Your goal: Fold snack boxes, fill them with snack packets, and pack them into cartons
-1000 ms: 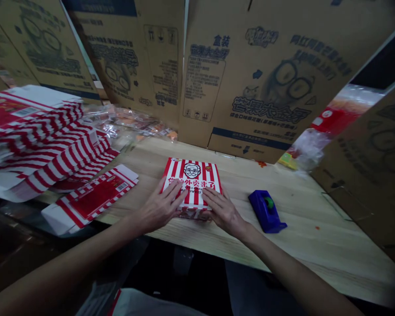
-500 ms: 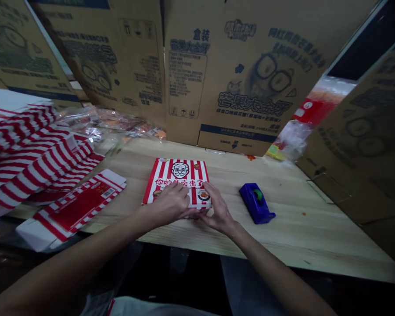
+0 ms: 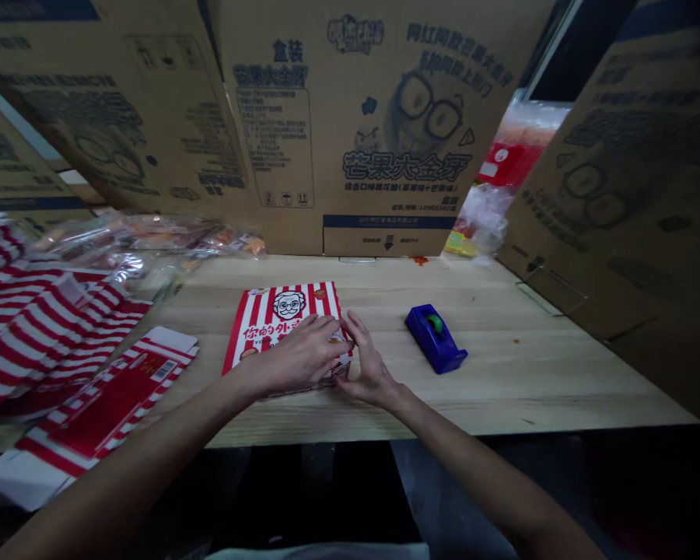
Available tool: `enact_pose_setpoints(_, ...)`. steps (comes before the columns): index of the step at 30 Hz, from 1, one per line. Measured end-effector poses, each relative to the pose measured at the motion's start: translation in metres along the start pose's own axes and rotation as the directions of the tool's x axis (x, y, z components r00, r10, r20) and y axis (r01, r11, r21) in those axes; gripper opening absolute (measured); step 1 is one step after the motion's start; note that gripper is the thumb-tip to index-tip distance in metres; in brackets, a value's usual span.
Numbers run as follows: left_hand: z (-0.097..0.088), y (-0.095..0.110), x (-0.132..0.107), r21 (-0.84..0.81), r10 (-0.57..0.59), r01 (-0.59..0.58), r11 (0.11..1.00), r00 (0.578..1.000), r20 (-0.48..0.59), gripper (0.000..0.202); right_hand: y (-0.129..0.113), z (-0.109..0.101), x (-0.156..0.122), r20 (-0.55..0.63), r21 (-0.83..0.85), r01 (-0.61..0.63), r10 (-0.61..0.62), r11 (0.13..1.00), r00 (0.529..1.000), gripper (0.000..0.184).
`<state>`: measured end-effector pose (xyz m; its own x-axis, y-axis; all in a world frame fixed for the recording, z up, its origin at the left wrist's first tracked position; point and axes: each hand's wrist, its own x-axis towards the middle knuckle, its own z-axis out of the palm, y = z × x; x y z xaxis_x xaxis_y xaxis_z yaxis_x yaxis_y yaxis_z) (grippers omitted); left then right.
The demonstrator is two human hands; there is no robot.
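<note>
A red-and-white striped cardboard food box (image 3: 262, 315) with a bearded face on its lid lies on the wooden table (image 3: 379, 416). My left hand (image 3: 303, 354) reaches across the lid, its fingers bent and closed at the right front corner. At the box's right side, my right hand (image 3: 376, 373) grips the same corner, fingers above and thumb low at the front. The fingertips of both hands come close together there, and they partly hide the corner. To the right of my hands stands a blue tape dispenser (image 3: 435, 338) with a green core.
Flattened striped cartons (image 3: 52, 327) are piled at the left, with one folded red carton (image 3: 105, 400) nearer me. Clear plastic packets (image 3: 152, 233) lie behind them. Big brown cardboard boxes (image 3: 292, 155) wall off the back, and another brown box (image 3: 589, 194) stands right.
My left hand has shifted right over the lid, nearer to my right hand at the corner. The box now sits slightly turned, and the whole view has swung to the right.
</note>
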<state>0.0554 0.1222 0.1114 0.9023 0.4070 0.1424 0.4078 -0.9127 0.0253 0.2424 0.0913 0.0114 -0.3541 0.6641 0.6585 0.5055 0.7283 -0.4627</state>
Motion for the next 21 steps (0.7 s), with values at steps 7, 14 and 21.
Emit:
enact_pose_setpoints(7, 0.006, 0.005, -0.010, 0.072, -0.005, 0.003, 0.997, 1.000, 0.026, 0.029, 0.000, 0.000, 0.001, -0.017, 0.044, 0.003, -0.003, 0.999, 1.000, 0.087)
enact_pose_setpoints(14, 0.016, 0.009, -0.001, 0.210, -0.073, 0.069, 0.975, 0.997, 0.011, 0.026, 0.003, 0.003, 0.001, -0.056, 0.073, 0.070, -0.066, 0.995, 0.996, 0.076)
enact_pose_setpoints(21, 0.006, 0.012, 0.011, 0.243, 0.007, -0.017, 0.970, 0.999, 0.043, 0.021, 0.001, -0.002, 0.003, -0.033, 0.059, 0.020, -0.018, 0.998, 0.999, 0.077)
